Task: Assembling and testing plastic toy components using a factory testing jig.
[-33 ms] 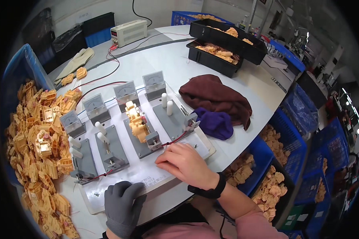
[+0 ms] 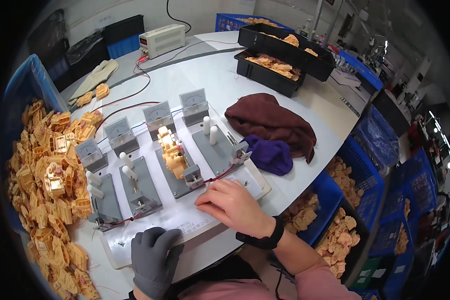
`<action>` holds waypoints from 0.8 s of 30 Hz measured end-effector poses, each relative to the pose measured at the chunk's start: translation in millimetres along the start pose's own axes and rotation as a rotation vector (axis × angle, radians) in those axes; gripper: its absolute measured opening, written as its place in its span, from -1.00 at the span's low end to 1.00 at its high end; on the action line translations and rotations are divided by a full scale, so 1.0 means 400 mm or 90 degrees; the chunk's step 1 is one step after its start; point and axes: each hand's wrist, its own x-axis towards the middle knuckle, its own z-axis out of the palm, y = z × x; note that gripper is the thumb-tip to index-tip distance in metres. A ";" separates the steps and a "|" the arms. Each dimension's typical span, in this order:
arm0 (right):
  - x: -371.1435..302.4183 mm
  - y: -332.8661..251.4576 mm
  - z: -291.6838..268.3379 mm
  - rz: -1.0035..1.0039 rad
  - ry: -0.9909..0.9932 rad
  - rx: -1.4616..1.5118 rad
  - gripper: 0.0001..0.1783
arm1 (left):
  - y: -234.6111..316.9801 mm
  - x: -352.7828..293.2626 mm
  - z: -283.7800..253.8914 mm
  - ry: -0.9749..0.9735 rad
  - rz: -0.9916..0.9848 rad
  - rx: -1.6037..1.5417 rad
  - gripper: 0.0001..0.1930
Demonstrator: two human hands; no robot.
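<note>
Nothing has visibly moved since the earlier frame: gloved left hand (image 2: 156,260), thumb parted from fingers; bare right hand (image 2: 233,206), fingers together, pinch indeterminable; tan plastic part (image 2: 173,159) on third grey plate (image 2: 177,187) from left.

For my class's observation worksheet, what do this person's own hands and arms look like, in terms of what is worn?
The left hand wears a plain grey, close-fitting glove; little of that arm shows. The right hand is ungloved, with a broad black wristband at its wrist. The right forearm is bare up to a pink fabric sleeve.
</note>
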 end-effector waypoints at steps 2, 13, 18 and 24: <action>0.000 0.000 -0.002 0.000 -0.012 0.002 -0.87 | 0.000 -0.002 0.003 0.005 -0.008 0.000 -0.65; 0.003 -0.003 -0.009 0.005 -0.026 -0.002 -0.85 | 0.005 -0.004 0.004 0.022 -0.003 -0.011 -0.67; 0.002 -0.009 -0.005 0.021 -0.010 -0.029 -0.86 | 0.001 0.000 0.002 0.010 -0.001 -0.013 -0.66; 0.005 -0.019 -0.011 0.042 -0.045 -0.038 -0.87 | 0.000 -0.003 0.001 0.012 -0.026 -0.010 -0.69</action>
